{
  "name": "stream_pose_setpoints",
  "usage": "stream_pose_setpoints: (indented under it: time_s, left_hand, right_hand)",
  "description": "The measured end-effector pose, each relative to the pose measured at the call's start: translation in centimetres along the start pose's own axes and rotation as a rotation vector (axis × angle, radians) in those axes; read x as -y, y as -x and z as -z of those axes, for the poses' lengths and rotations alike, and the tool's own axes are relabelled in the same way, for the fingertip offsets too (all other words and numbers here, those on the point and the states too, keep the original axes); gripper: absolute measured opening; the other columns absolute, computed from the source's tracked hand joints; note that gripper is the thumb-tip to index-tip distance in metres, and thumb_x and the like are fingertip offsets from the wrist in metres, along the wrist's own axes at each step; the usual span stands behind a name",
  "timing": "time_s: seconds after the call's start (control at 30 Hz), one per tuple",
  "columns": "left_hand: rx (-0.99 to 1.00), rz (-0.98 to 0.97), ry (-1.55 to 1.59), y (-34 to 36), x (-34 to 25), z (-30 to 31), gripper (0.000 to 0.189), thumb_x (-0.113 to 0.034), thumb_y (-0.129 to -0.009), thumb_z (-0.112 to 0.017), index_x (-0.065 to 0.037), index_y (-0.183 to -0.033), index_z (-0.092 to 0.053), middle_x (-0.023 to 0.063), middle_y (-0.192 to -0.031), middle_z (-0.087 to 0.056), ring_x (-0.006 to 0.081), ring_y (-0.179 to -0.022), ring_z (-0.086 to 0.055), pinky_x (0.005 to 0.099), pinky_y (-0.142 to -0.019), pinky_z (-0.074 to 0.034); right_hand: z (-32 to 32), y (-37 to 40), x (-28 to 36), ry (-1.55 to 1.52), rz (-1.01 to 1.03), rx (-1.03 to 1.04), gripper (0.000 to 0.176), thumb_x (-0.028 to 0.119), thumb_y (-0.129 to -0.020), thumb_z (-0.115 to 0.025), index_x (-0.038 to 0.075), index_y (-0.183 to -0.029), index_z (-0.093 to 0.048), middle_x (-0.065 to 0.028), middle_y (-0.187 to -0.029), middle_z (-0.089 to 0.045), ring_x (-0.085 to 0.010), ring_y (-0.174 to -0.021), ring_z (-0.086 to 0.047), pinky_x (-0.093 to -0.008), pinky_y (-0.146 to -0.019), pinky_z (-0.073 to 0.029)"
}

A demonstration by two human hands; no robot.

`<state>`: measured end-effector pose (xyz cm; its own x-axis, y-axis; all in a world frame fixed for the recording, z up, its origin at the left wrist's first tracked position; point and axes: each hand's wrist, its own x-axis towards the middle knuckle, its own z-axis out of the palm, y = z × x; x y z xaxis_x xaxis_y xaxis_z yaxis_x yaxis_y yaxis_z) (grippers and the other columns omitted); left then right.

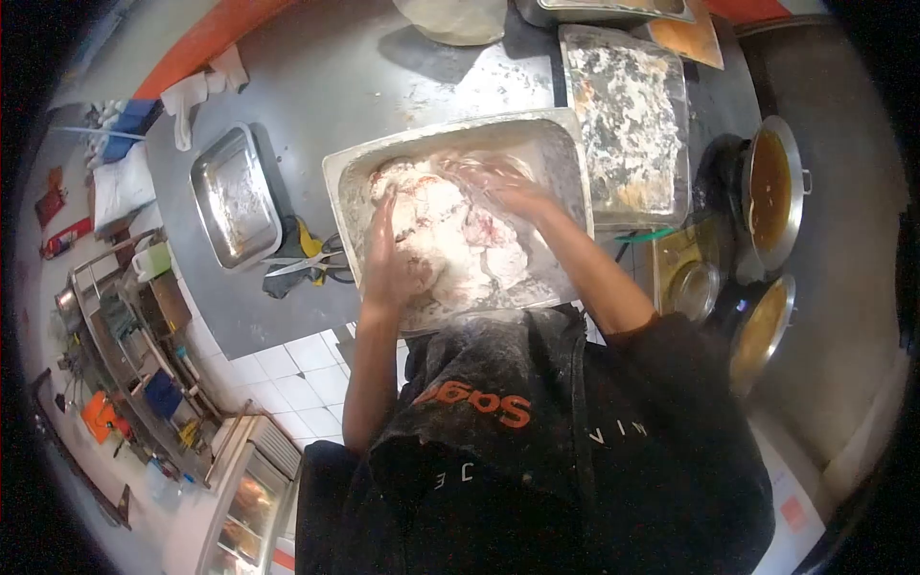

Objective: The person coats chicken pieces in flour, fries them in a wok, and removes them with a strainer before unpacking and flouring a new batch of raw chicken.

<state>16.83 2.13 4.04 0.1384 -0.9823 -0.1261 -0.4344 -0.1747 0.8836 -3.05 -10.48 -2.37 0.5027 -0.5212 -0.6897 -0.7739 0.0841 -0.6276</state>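
A deep metal pan (pixel 337 182) lies in front of me, its inside dusted with white flour. Pieces of raw meat (pixel 431 216) coated in flour are heaped in it, with pink and red patches showing through. On the left side of the heap, my left hand (pixel 391 254) rests along the meat with its fingers stretched out. My right hand (pixel 494 182), floury and a little blurred, reaches over the far right of the heap with its fingers apart. Neither hand is closed around a piece.
Left of the pan are a shallow metal tray (pixel 233 196) and scissors (pixel 305 263). A floury tray (pixel 628 125) stands to the right. Farther right are two pans of brownish liquid, the upper pan (pixel 772 192) and lower pan (pixel 762 331). A pale round item (pixel 455 19) sits behind.
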Motion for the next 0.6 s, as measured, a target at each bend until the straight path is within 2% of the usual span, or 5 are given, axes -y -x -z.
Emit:
stream_pose_setpoints:
  time_s: [0.2,0.4,0.5,0.57,0.6]
  left_hand:
    - [0.119,0.403,0.727,-2.0,-1.0,0.8,0.058,-0.047,-0.1,-0.034,-0.007,-0.14,-0.046,0.0131,-0.144,-0.045,0.0232,-0.133,-0.04,0.043,-0.112,-0.029]
    - [0.036,0.533,0.688,0.7,-1.5,0.9,0.064,-0.023,-0.083,-0.071,-0.005,-0.139,-0.046,0.0179,-0.136,-0.048,0.0253,-0.112,-0.059,0.0376,-0.094,-0.05]
    - [-0.009,0.423,0.372,3.0,-3.4,1.5,0.065,-0.021,-0.088,-0.067,0.008,-0.138,-0.036,0.0222,-0.119,-0.058,0.029,-0.105,-0.062,0.0404,-0.095,-0.05]
    - [-0.008,0.441,0.418,3.6,-4.9,2.0,0.064,-0.021,-0.088,-0.066,0.008,-0.137,-0.037,0.0234,-0.126,-0.054,0.0285,-0.11,-0.06,0.0399,-0.099,-0.048]
    - [0.0,0.452,0.463,3.8,-5.3,2.2,0.062,-0.02,-0.088,-0.066,0.009,-0.136,-0.038,0.0245,-0.133,-0.05,0.0281,-0.115,-0.057,0.0394,-0.102,-0.045]
  right_hand:
    - [0.9,-1.3,2.2,-0.239,0.065,0.189,0.077,0.073,-0.09,-0.032,0.027,-0.152,-0.025,-0.0197,-0.156,-0.02,-0.0339,-0.143,-0.025,-0.0494,-0.119,-0.018]
    - [4.1,4.8,4.7,-0.02,0.071,0.134,0.08,0.072,-0.089,-0.039,0.023,-0.151,-0.028,-0.021,-0.156,-0.019,-0.0347,-0.143,-0.025,-0.0516,-0.119,-0.02]
    - [5.9,10.1,9.2,0.132,-0.077,0.512,0.085,0.069,-0.087,-0.05,0.014,-0.149,-0.032,-0.0255,-0.142,-0.043,-0.0325,-0.127,-0.049,-0.051,-0.103,-0.043]
    - [3.7,10.7,5.7,0.789,0.909,-0.499,0.088,0.072,-0.083,-0.054,0.012,-0.146,-0.04,-0.0219,-0.106,-0.067,-0.0217,-0.087,-0.066,-0.0385,-0.071,-0.053]
    - [3.9,10.0,5.8,0.788,0.91,-0.494,0.088,0.072,-0.083,-0.054,0.012,-0.146,-0.04,-0.0219,-0.106,-0.067,-0.0217,-0.087,-0.066,-0.0385,-0.071,-0.053]
